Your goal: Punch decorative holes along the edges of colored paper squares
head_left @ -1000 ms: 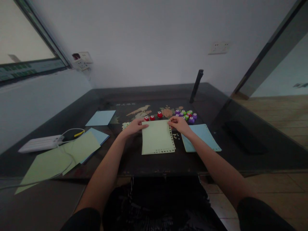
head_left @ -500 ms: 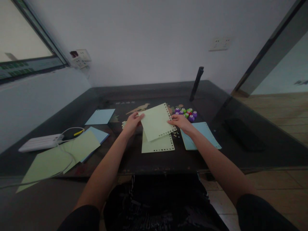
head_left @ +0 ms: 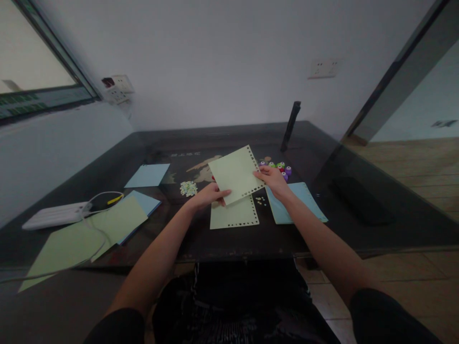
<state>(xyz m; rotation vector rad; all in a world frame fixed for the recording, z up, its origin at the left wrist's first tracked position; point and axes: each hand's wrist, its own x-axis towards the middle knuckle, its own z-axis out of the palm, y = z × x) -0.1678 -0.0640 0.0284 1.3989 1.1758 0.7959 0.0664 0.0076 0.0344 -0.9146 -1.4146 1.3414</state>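
Between my two hands a pale green sheet of paper [head_left: 234, 173] is held tilted, small punched holes running along its right and lower edges. My left hand [head_left: 211, 195] pinches its lower left corner. At the right edge, my right hand [head_left: 271, 179] grips it between thumb and fingers. Below lies a second green punched sheet [head_left: 229, 217] on the dark table, partly covered by the first. Beside my right hand are several small craft punches [head_left: 283, 168] in purple, green and red, partly hidden. Under my right wrist rests a blue sheet [head_left: 299, 203] with holes near its edges.
A pile of paper cutouts [head_left: 188, 188] lies left of my hands, with a few loose bits [head_left: 260, 201] to the right. Farther left are a blue sheet [head_left: 147, 176], larger green paper [head_left: 96, 227] and a white power strip [head_left: 57, 215] with cables. A black upright post [head_left: 290, 126] stands behind.
My left hand has slid from the held sheet's upper left side down to its lower left corner. The sheet has risen slightly, and the pile of cutouts has come into view.
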